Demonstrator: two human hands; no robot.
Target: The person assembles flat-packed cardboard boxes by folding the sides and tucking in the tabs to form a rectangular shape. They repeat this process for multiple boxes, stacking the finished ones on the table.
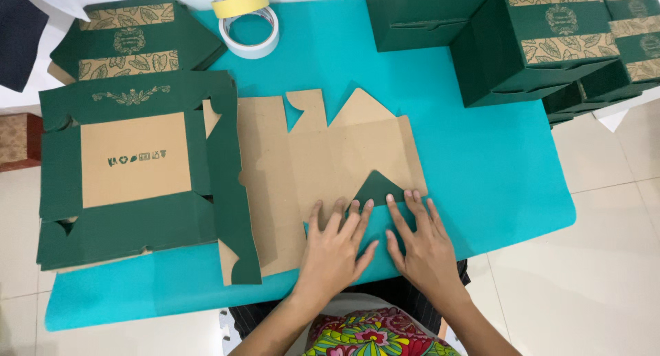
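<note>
Left hand (pixel 335 249) lies flat, fingers spread and released, pressing the near edge of the unfolded cardboard box blank (pixel 330 160); right hand (pixel 426 242) lies likewise flat and open beside it, fingertips at the folded green triangular flap (pixel 377 188); neither hand grasps anything. The blank (brown side up) rests on the teal table mat (pixel 495 170), just right of a stack of flat green blanks (pixel 130 170); two tape rolls (pixel 247 22) sit at the far edge; assembled green boxes (pixel 536 39) stand far right.
</note>
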